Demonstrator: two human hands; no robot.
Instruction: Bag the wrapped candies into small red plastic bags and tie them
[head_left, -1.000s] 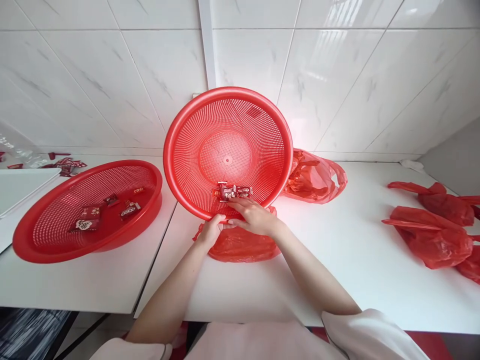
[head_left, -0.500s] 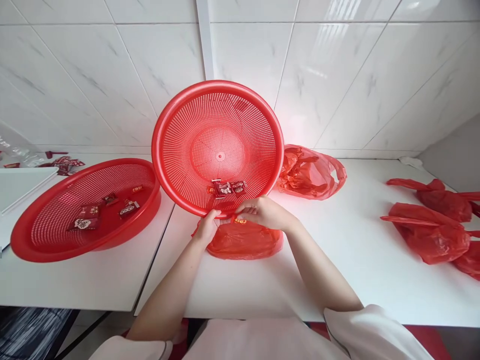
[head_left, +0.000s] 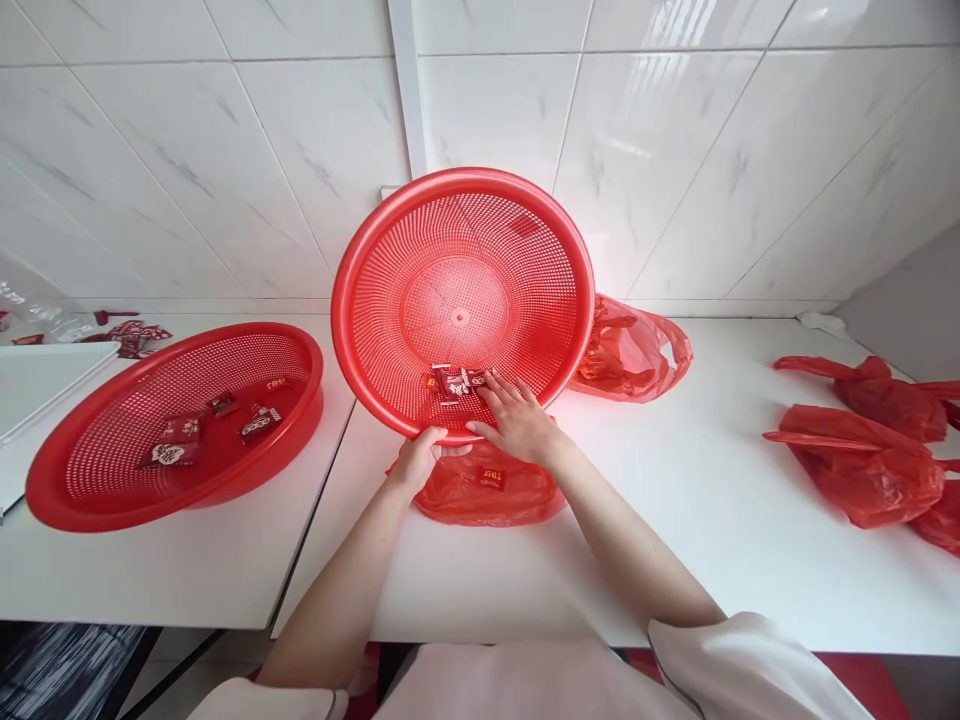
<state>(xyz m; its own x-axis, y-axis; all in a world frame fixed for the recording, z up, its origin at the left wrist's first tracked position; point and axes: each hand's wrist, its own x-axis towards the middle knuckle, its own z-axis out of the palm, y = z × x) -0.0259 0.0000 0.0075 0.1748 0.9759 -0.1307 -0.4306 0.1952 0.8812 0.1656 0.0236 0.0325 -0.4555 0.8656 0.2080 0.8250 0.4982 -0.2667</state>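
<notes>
A red perforated basket (head_left: 525,260) is tilted up on its edge, its inside facing me. My left hand (head_left: 420,462) grips its lower rim. My right hand (head_left: 514,420) reaches over that rim with fingers stretched out, touching several small red candy packets (head_left: 452,383) gathered at the basket's low side. Under the rim lies a red plastic bag (head_left: 480,497) with one packet (head_left: 491,478) lying on it.
A second red basket (head_left: 82,480) with several packets lies flat at the left. Crumpled red bags sit behind the tilted basket (head_left: 634,350) and at the right (head_left: 877,470). A white tray (head_left: 37,375) and loose wrappers (head_left: 127,335) are at far left. White tiled wall behind.
The basket shifted slightly right and tilted. My right hand dropped a packet onto the bag, then reached back over the rim onto the packets inside.
</notes>
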